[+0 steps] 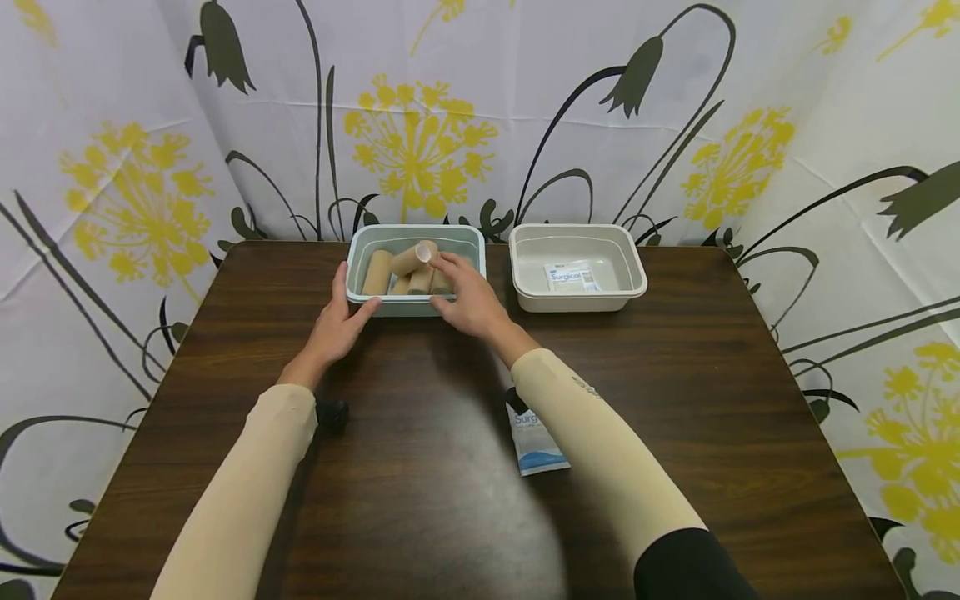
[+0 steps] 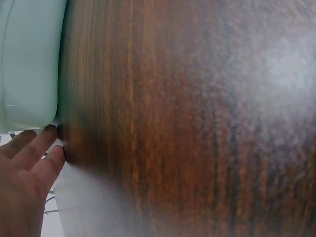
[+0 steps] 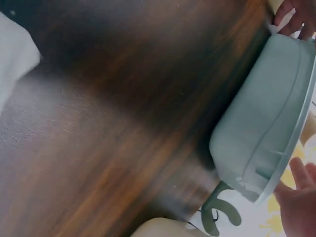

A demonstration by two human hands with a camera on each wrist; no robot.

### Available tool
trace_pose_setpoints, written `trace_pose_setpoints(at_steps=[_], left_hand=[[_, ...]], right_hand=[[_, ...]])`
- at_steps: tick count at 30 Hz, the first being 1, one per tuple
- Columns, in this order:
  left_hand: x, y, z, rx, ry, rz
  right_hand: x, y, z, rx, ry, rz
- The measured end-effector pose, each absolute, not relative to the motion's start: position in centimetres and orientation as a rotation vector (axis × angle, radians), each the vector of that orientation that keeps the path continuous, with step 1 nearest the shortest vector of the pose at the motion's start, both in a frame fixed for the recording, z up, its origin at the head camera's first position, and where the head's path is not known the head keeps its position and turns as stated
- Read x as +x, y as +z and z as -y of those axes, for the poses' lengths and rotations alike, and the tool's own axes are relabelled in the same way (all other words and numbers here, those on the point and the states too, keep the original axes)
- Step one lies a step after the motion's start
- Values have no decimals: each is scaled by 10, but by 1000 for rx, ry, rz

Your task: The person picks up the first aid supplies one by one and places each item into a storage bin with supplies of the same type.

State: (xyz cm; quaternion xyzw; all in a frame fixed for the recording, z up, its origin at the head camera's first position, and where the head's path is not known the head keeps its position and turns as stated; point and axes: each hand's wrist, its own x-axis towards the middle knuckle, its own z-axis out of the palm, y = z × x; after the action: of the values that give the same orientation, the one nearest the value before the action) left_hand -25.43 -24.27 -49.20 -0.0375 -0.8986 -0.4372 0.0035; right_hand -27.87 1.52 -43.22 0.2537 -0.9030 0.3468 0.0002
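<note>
1. The left hand (image 1: 330,325), spread wide, touched the blue bin (image 1: 405,308), left of centre on the surface's (image 1: 405,500) far side.
2. The right hand (image 1: 474,302), loosely splayed, reached over brown rolls (image 1: 378,273).
3. Seemingly picking; a pinch was needed.

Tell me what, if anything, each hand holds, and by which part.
The left hand holds the blue-green bin by its near left corner. The right hand is by the end of a tan roll; whether it grips cannot be told.

I see the right hand (image 3: 298,205) by the rim of a grey-green bin (image 3: 261,113), the left hand (image 3: 297,19) at its opposite end.
</note>
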Motion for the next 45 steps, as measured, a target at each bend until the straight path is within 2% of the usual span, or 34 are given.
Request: trace_pose_setpoints(at_steps=[5,10,19,28,38,45], left_hand=[[-256,-495,240,-143,-1379,2807],[-256,-494,239,-127,-1383,2816],[-256,-494,239,-141,-1383,2818],[-256,-492,240,-124,-1383,2818],[-257,-494,242,-139,-1377,2796],[-258,-497,244,-139,-1379,2793]], right_hand=[[-279,-431,-10,885,930,2956],[-273,-434,6,1031,571,3055],[-268,-438,10,889,267,3050],[-256,-440,-27,894,453,2982],[-215,-432,-93,1019,666,2873],[-175,-434,-144,1088,812,3019]])
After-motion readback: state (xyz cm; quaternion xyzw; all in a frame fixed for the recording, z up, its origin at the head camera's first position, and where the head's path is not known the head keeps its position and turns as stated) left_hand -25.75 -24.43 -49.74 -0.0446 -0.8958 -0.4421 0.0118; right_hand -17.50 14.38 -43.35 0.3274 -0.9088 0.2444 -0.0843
